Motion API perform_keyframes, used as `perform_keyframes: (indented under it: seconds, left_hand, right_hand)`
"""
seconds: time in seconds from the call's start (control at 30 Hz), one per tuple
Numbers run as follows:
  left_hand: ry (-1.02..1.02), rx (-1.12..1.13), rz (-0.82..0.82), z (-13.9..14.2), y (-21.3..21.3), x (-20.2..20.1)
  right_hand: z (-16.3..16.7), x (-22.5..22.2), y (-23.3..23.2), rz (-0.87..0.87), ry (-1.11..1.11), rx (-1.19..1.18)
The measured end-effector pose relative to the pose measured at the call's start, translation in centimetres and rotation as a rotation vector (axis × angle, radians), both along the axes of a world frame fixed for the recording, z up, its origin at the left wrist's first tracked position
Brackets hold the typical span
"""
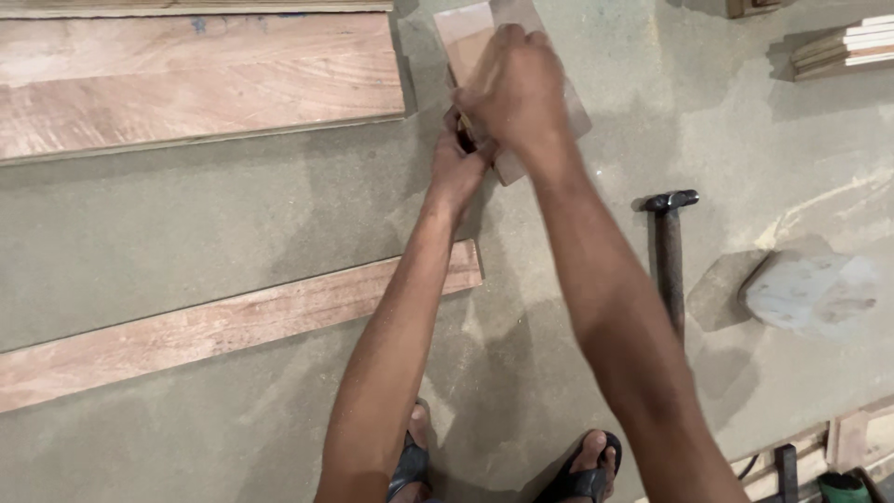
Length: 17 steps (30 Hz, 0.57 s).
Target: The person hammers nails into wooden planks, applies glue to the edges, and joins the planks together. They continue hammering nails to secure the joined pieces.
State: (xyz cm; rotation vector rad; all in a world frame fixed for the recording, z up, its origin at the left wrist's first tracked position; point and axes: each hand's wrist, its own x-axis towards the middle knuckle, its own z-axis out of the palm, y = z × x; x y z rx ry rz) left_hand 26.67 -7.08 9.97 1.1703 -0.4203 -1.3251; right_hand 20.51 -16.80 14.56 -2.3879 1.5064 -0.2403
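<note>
Both my hands meet over a small plywood piece [470,28] lying on the dusty floor at the top centre. My right hand [514,88] is closed in a fist on top of it, gripping something I cannot make out. My left hand [459,168] is curled at the piece's near edge, fingers pinched against a small dark thing under the right fist. Most of the plywood piece is hidden by the hands.
A long wooden plank [214,326] lies to the left, a wide plywood board [186,84] at top left. A hammer [670,251] lies to the right beside a pale stone [815,293]. Stacked wood strips [852,47] sit top right. My sandalled feet [587,470] are below.
</note>
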Motion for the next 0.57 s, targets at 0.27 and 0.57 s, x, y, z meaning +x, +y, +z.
perform_keyframes:
  seconds: [0.27, 0.57]
  left_hand:
    - [-0.018, 0.014, 0.009, 0.1, 0.1, 0.1]
    - [-0.098, 0.033, 0.001, -0.6, 0.4, -0.1]
  right_hand:
    - [0.9, -1.9, -2.4, 0.077, -0.135, 0.113]
    - [2.4, -6.0, 0.6, 0.337, -1.236, 1.097]
